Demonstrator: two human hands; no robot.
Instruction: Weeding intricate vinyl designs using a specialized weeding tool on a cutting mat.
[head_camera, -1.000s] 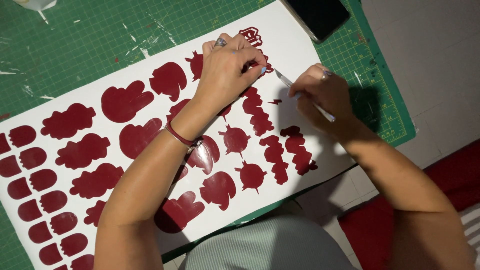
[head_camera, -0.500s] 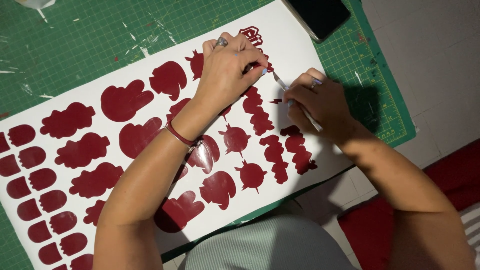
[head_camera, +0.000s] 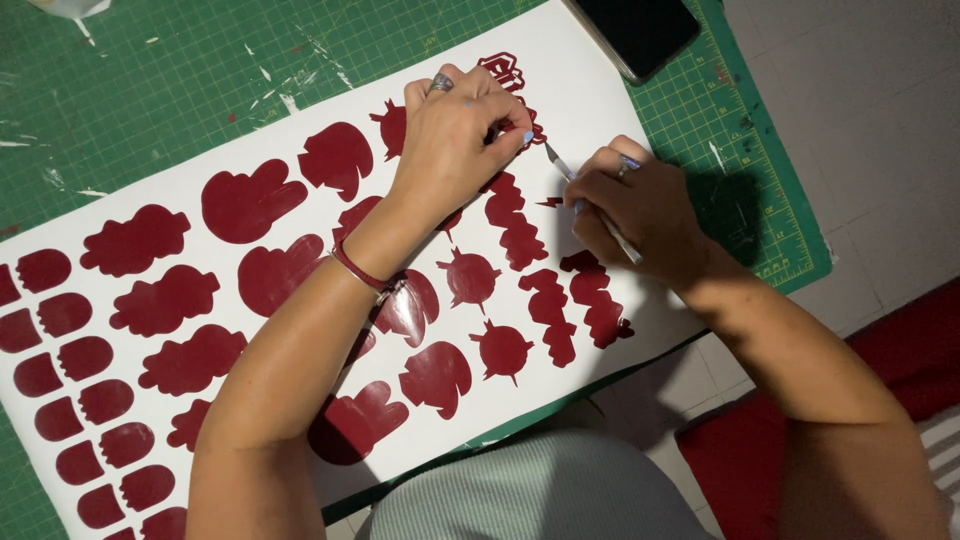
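A white backing sheet (head_camera: 590, 80) covered with dark red vinyl cut-out shapes (head_camera: 250, 200) lies across a green cutting mat (head_camera: 200, 70). My left hand (head_camera: 455, 135), with a ring and a dark red wristband, presses down on the sheet near its far edge, fingers curled over a red shape. My right hand (head_camera: 640, 205) grips a thin metal craft knife (head_camera: 590, 205) like a pen. Its tip points at the sheet just beside my left fingertips. A small red sliver (head_camera: 550, 202) lies close to the blade.
A dark phone (head_camera: 640, 30) rests at the mat's far right corner, partly on the sheet. Small white scraps (head_camera: 290, 70) lie scattered on the mat. Pale floor tiles (head_camera: 860, 120) and a red cloth (head_camera: 900, 360) are to the right. My grey-green clothing (head_camera: 540, 490) fills the bottom.
My right hand has shifted left with the knife, bringing the tip closer to my left fingertips. My left hand has stayed pressed on the sheet.
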